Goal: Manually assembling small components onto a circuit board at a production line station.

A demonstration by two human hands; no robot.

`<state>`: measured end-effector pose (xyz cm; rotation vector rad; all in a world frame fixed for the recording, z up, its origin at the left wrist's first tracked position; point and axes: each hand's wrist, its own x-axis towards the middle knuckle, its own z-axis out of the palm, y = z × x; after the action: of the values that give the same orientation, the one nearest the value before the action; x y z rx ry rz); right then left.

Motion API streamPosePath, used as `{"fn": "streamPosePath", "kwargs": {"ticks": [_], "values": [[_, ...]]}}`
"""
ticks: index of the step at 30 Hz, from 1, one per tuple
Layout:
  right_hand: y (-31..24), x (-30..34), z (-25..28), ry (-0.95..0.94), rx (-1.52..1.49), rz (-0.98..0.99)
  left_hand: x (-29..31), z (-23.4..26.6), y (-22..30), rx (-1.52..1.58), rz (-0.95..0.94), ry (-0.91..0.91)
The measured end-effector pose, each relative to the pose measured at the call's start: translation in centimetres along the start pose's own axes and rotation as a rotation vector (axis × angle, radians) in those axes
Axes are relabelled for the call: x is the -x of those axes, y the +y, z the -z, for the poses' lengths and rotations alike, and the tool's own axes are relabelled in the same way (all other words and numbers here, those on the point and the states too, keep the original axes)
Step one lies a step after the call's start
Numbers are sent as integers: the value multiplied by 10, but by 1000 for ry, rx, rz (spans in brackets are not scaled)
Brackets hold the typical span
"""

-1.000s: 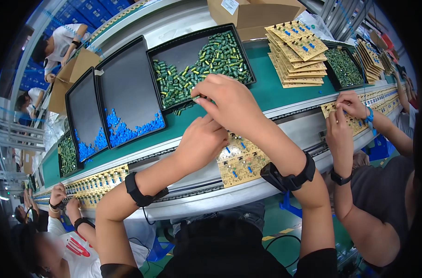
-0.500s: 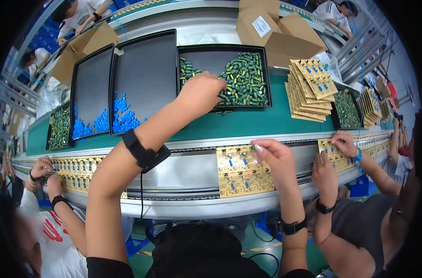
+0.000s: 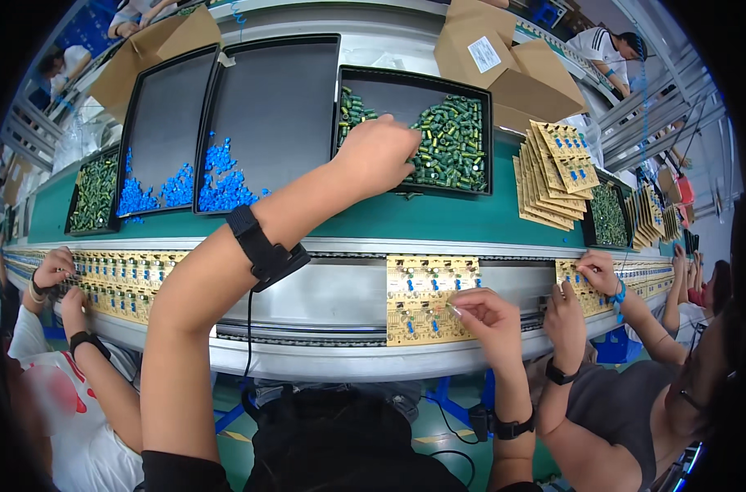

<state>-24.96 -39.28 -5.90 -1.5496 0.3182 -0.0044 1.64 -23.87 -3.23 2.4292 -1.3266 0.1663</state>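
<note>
My left hand [image 3: 379, 156] reaches into a black tray [image 3: 489, 139] of green capacitors [image 3: 451, 139]. Its fingers curl down among the parts, and the hand itself hides the fingertips and whatever they hold. Over the near right part of a tan circuit board [image 3: 422, 287], my right hand [image 3: 489, 321] pinches thumb and forefinger around what looks like a small green capacitor, mostly covered by the fingertips. The board lies on the conveyor rails and carries several blue parts and small green ones.
Two black trays [image 3: 270, 107] of blue parts [image 3: 225, 193] stand left of the capacitors. At right rise stacked boards [image 3: 545, 193]; a cardboard box [image 3: 520, 66] sits behind. Co-workers' hands [image 3: 566, 320] work on boards at both sides. A cable [image 3: 251, 344] hangs from my left wrist.
My right hand has moved from the board's far right corner toward its near half. My left hand stays in the capacitor tray, and the whole view has shifted slightly.
</note>
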Motion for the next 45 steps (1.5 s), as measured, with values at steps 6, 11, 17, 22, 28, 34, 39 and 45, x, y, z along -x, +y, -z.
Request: {"fn": "streamPosePath", "kwargs": {"ticks": [6,11,17,22,28,34,39,45], "values": [[-12,6,-11,7,623,230,13,8,7,86,-2,126],[-15,3,-20,61,736,241,28,10,8,217,-38,238],[-17,1,-26,56,743,214,43,27,15,396,56,155],[-21,-3,-27,9,817,223,56,22,4,333,-12,186],[-20,-5,-30,-10,920,294,64,21,2,229,-74,219],[-34,-11,-36,-89,1054,390,66,22,2,293,-75,195],[-42,-21,-45,-246,1198,487,61,29,6,885,97,-122],[-75,-78,-31,-37,1247,589,83,33,16,1497,316,-448]]}}
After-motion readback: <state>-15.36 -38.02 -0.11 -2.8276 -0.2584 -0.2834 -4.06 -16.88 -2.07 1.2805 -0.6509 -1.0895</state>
